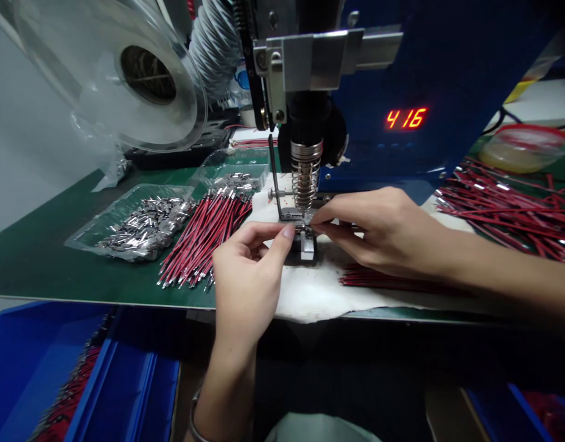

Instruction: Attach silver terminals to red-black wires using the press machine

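Observation:
Both hands meet at a small metal fixture (307, 245) below the spring-wrapped tip (305, 172) of a bench machine. My left hand (248, 279) comes in from the left, thumb and forefinger pinched together at the fixture's edge. From the right, my right hand (388, 233) pinches at the fixture's other side, fingertips just under the tip. Whatever small parts the fingers hold are too tiny and covered to make out. Beneath my right hand lie thin red and black wires (379, 279) on a white cloth (305, 294).
Left of the cloth lies a bundle of red-black wires (204, 239), beside a clear tray of small metal parts (147, 224). More wires (513, 209) pile up at right. The blue machine body (365, 147) stands behind. A blue bin (29, 362) sits below the table edge.

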Demonstrator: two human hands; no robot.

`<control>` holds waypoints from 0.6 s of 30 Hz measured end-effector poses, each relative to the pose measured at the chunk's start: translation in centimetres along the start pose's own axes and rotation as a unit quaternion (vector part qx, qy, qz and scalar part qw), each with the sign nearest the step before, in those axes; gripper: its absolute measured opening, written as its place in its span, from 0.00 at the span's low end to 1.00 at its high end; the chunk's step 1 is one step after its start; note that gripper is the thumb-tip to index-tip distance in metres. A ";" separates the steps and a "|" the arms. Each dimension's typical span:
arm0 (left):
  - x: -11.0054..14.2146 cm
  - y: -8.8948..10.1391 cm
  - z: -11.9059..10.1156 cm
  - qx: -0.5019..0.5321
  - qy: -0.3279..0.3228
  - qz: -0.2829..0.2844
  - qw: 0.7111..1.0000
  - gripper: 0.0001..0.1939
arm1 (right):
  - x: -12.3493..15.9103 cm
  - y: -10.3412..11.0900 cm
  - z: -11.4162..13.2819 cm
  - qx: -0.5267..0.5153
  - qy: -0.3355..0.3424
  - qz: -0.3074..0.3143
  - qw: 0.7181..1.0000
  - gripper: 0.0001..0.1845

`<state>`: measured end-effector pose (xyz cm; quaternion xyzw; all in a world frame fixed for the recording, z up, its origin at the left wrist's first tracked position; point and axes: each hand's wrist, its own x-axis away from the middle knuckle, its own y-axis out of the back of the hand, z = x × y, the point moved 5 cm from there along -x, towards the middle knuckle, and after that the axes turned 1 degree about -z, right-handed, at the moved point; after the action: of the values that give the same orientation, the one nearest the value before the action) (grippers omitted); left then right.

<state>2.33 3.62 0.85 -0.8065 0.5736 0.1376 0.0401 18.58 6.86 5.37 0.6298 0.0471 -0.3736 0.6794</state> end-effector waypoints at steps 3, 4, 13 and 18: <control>0.0 0.0 -0.2 0.000 -0.008 -0.002 1.000 0.09 | 0.0 0.0 0.0 -0.002 0.005 -0.001 1.000 0.08; 0.1 0.0 -0.2 0.000 -0.010 -0.002 1.000 0.09 | 0.0 0.0 0.0 -0.004 0.004 0.001 1.000 0.08; 0.1 0.1 0.0 -0.011 -0.001 -0.002 1.000 0.10 | 0.1 -0.2 -0.3 -0.006 -0.050 0.017 0.999 0.09; 0.1 0.1 -0.2 -0.026 -0.007 0.001 1.000 0.10 | -0.1 -0.1 -0.4 -0.055 -0.093 0.006 0.994 0.09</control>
<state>2.33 3.45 0.97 -0.8060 0.5700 0.1577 0.0233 18.60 7.24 5.24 0.5546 0.0004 -0.4228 0.7167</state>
